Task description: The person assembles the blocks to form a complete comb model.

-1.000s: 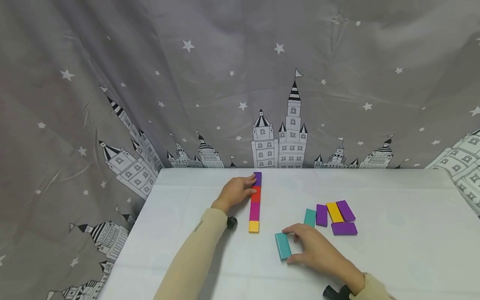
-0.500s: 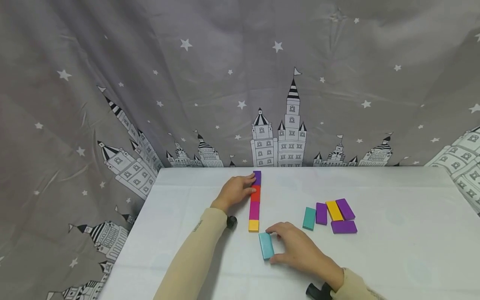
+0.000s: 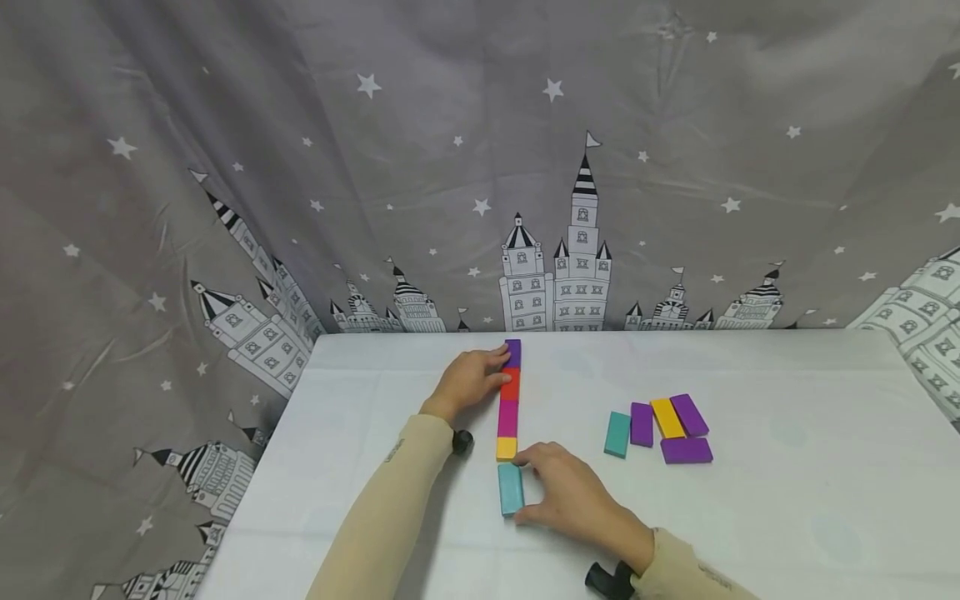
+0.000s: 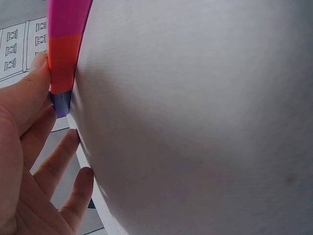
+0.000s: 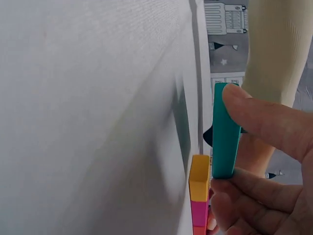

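Note:
A teal rectangular block is pinched between thumb and fingers of my right hand, at its two ends. In the right wrist view this teal block is raised off the table, above its shadow. It is near the yellow block at the near end of a straight row. Beyond that lie a magenta block, a red block and a purple block. My left hand touches the row's left side, thumb against the red block, another finger at the purple block.
Right of the row lie another teal block, a yellow block and three purple blocks, one of them crosswise. A white cloth covers the table. A grey castle-print curtain hangs behind it.
My right hand has carried the teal block leftward, from right of the row to its near end. My left hand has stayed in place at the row.

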Tool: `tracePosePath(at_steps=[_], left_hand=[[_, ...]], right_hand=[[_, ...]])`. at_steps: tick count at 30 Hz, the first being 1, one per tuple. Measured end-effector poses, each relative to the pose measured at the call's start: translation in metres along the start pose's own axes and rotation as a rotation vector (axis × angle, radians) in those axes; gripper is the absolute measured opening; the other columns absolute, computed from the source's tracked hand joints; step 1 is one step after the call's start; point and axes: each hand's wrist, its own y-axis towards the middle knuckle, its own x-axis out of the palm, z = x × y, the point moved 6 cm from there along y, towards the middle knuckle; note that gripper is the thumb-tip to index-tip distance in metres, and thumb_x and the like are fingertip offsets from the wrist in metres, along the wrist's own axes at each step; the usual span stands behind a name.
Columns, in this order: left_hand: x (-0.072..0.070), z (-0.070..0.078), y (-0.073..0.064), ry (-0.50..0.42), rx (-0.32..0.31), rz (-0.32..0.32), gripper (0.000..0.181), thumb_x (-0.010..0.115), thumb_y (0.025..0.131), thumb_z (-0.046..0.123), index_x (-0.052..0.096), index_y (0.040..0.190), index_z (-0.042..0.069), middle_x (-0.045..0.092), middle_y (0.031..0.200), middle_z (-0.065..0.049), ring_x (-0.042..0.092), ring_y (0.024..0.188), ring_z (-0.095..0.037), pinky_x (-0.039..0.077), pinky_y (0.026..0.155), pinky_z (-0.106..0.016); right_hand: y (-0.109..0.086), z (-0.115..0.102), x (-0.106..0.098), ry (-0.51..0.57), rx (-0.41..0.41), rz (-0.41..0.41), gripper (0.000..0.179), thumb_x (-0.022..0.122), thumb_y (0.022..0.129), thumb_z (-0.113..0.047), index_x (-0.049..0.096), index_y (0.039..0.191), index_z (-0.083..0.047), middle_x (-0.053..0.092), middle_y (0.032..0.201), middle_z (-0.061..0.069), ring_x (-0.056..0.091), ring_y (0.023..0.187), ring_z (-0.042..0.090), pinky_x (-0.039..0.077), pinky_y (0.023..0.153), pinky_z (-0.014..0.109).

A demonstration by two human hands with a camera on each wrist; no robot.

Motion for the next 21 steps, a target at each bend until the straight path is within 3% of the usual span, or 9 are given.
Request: tracePosePath(at_steps=[8,21], left_hand=[[-0.0005,0.0,0.0005,0.004,0.0,0.002,0.052,0.07,0.095,0.033,0.056,0.143,0.018,0.047,0.153,0.006,0.044,0.141,-0.026,0.032,0.118,-0.045],[-0.0012,0.0011,0.0,-0.01,-0.009,0.005,0.053,0.071,0.094,0.032,0.057,0.143,0.018,0.047,0.153,0.006,0.044,0.141,-0.026,0.032,0.118,-0.045]], right_hand=[[0.0054,-0.0045,0.0047,-0.038,0.005,0.015,0.064,0.095,0.066,-0.034,0.071,0.118,-0.007,0.069,0.115,0.003,0.062,0.107,0.02,0.055,0.094,0.043],[0.0093,-0.0035,0.0082,-0.102,0.013,0.022,0.066,0.095,0.065,-0.037,0.071,0.117,-0.004,0.07,0.112,0.006,0.063,0.105,0.023,0.055,0.092,0.044]])
